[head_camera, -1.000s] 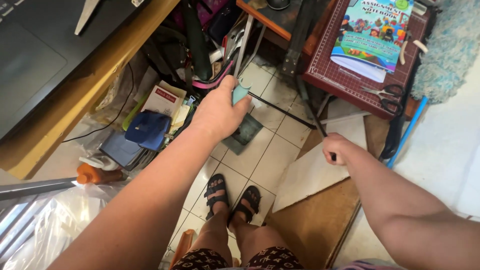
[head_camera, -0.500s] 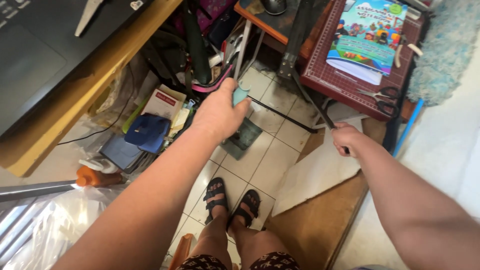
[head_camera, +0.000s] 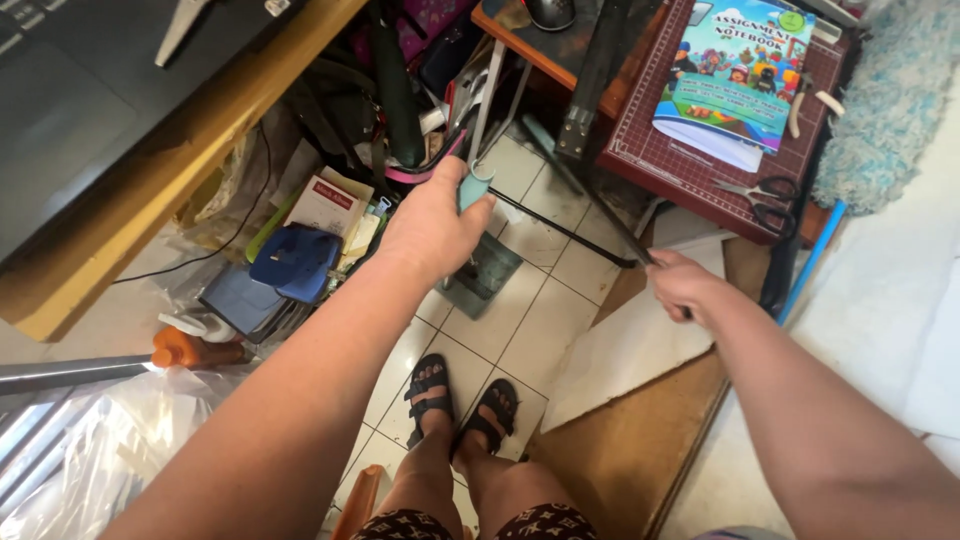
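While the left hand (head_camera: 432, 228) is closed around a small pale-blue object (head_camera: 473, 186) held out above the tiled floor (head_camera: 520, 320), the right hand (head_camera: 682, 286) is curled into a fist on a thin dark rod (head_camera: 600, 205), possibly a blade, its end hidden inside the grip. The fist rests over a white board (head_camera: 625, 350), near a maroon cutting mat (head_camera: 690, 150) with scissors (head_camera: 762, 198).

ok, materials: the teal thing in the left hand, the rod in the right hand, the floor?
Teal object in the left hand: looks like smooth matte plastic, even colour, rounded edge; mostly hidden, so unsure.
Rod held by the right hand: probably metal, thin, straight, dark with a dull sheen.
Floor: glazed ceramic tile, pale squares with grout lines and soft reflections.
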